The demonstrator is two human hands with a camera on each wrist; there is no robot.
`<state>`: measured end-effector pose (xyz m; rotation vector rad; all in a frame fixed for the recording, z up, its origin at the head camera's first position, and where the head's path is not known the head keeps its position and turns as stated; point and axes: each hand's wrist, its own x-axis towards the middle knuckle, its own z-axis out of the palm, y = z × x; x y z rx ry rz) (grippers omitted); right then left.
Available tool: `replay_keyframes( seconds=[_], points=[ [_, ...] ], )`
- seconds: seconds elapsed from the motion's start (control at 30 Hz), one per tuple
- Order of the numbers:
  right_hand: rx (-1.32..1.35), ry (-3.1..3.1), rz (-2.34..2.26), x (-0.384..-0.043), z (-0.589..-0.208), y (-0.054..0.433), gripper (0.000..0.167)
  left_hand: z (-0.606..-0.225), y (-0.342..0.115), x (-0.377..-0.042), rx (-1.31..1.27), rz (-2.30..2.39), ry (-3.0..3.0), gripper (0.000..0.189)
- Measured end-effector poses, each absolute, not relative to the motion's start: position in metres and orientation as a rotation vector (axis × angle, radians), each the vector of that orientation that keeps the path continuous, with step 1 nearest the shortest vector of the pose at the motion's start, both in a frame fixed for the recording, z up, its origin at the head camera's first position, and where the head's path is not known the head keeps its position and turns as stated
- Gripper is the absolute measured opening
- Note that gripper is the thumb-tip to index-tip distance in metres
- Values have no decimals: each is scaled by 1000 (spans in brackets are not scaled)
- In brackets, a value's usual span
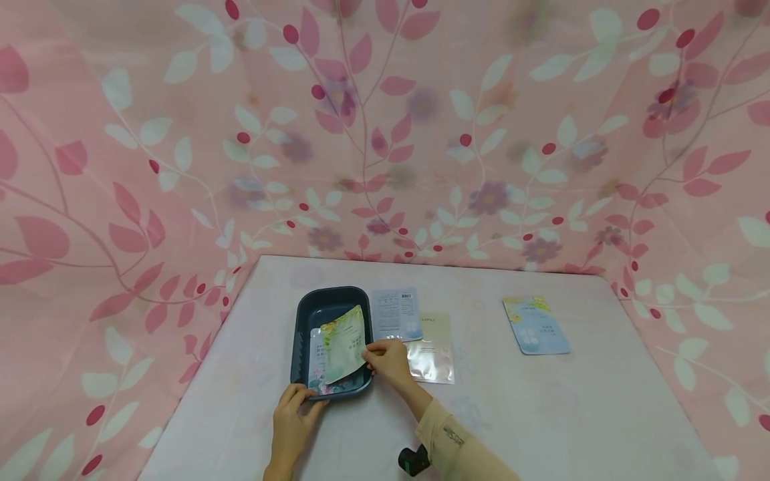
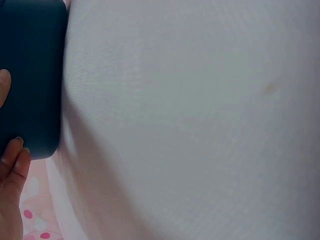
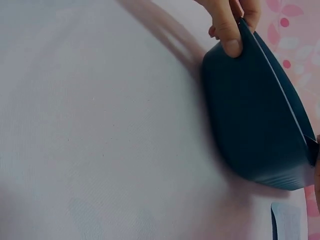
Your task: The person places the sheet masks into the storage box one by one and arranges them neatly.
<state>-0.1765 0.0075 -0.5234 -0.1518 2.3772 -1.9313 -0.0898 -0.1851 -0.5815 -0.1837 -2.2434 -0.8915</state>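
A dark blue tray (image 1: 295,364) stands on the table with flat printed sachets in it. My left hand (image 1: 293,424) grips its near left corner; in the left wrist view, the thumb (image 2: 4,86) lies on the near wall. Over the tray's right rim, my right hand (image 1: 391,361) pinches the edge of a pale green sachet (image 1: 345,344) with yellow flowers. That sachet lies tilted over a bluish floral sachet (image 1: 316,354), partly hiding it. The right wrist view shows the tray's near wall (image 3: 255,110), with the left hand at its rim.
Right of the tray, a light blue sachet (image 1: 394,310) overlaps a silvery beige one (image 1: 439,347). Farther right lies a blue and yellow sachet (image 1: 537,327). A small black object (image 1: 414,461) is by the right sleeve. Floral cloth (image 1: 385,200) hangs behind the white table.
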Motion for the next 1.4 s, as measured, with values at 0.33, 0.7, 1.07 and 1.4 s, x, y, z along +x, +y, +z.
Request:
replay_keyframes(
  seconds=[0.33, 0.7, 1.07, 1.4],
  points=[
    [-401, 2743, -1581, -177, -528, 3, 10, -583, -186, -90, -205, -885, -2223, 35],
    [-575, 3100, -1036, -171, -533, -5, 6, -583, -186, -91, -206, -901, -2229, 35],
    [-553, 3112, -853, -171, -535, -11, 11, -580, -185, -90, -214, -881, -2227, 35],
    [-526, 3121, -815, -169, -535, -13, 5, -582, -185, -90, -189, -883, -2241, 35]
  ],
)
